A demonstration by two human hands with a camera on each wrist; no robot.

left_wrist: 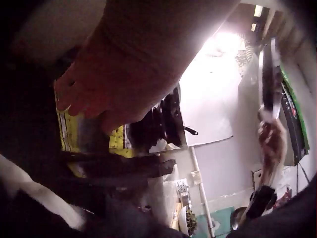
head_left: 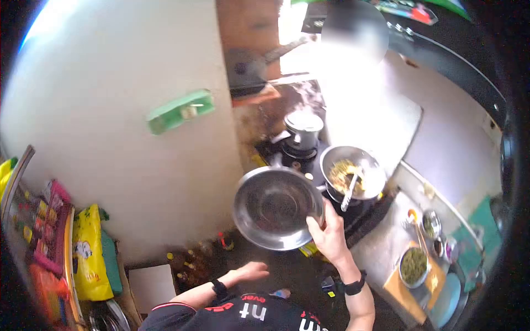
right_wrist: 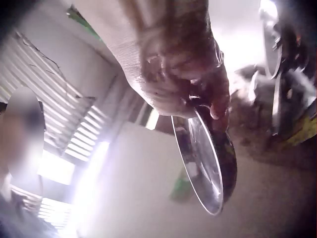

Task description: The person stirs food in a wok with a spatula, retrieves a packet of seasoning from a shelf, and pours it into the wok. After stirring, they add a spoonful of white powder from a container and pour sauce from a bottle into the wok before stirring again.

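An empty metal pan [head_left: 276, 207] is held up in front of the stove by the right hand [head_left: 330, 231], its thumb over the rim. In the right wrist view the right hand [right_wrist: 173, 74] grips the edge of the tilted pan [right_wrist: 203, 163]. The left hand [head_left: 251, 272] is in front of the body, below the pan and apart from it, holding nothing visible. The left wrist view shows the left hand [left_wrist: 106, 99] with fingers loosely bent, and the raised pan [left_wrist: 270, 79] at the right.
On the stove stand a steaming lidded pot [head_left: 303, 129] and a pan of food [head_left: 353, 172] with a spatula in it. To the right, a bowl of greens [head_left: 414, 267] sits on a wooden board [head_left: 395, 280]. A yellow bag [head_left: 91, 254] is at the left.
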